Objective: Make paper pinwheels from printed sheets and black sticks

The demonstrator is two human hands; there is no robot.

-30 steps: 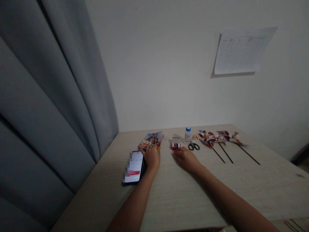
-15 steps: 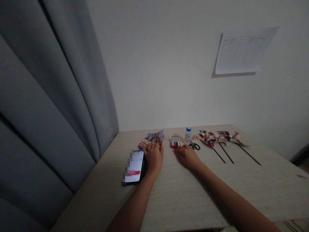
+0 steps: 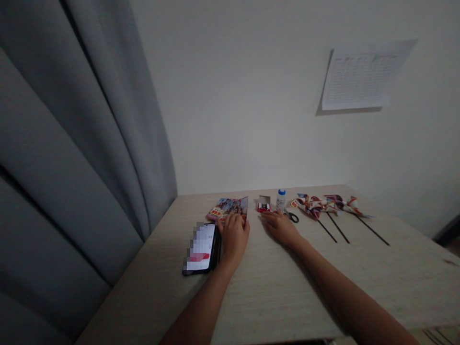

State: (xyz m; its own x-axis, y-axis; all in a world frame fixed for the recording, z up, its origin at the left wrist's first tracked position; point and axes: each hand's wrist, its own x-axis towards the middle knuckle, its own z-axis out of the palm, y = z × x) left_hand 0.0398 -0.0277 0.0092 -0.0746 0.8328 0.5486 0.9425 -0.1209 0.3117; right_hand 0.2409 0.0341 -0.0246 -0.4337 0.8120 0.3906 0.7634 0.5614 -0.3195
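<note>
my left hand [image 3: 233, 237]: cupped over the near edge of the printed sheet, fingers curled down onto it; i can't tell if they're actually pinching it or only resting there.
my right hand [image 3: 279, 228]: released, lying palm down on the tabletop, fingers loosely spread and holding nothing.
printed sheet [image 3: 227, 208]: a glossy, colourful piece of paper on the table, right under my left fingers, with its right corner standing up off the wood.
small box [image 3: 263, 204]: red and white, just beyond my right fingertips, with a pale flap standing up at the back.
glue bottle [image 3: 281, 199]: white with a blue cap, upright, beside the small box.
scissors [image 3: 292, 217]: black handles, lying at the foot of the glue bottle, near my right fingers.
paper pinwheels [image 3: 318, 205]: a colourful bunch on black sticks, lying to the right of the scissors.
phone [image 3: 201, 248]: lying face up in a dark case, just beside my left hand, its screen blurred out.
table [image 3: 287, 292]: pale wood grain, pushed against the wall.
curtain [image 3: 79, 134]: grey folds hanging down on my left.
printed table [image 3: 362, 75]: a ruled paper sheet taped to the wall.
</note>
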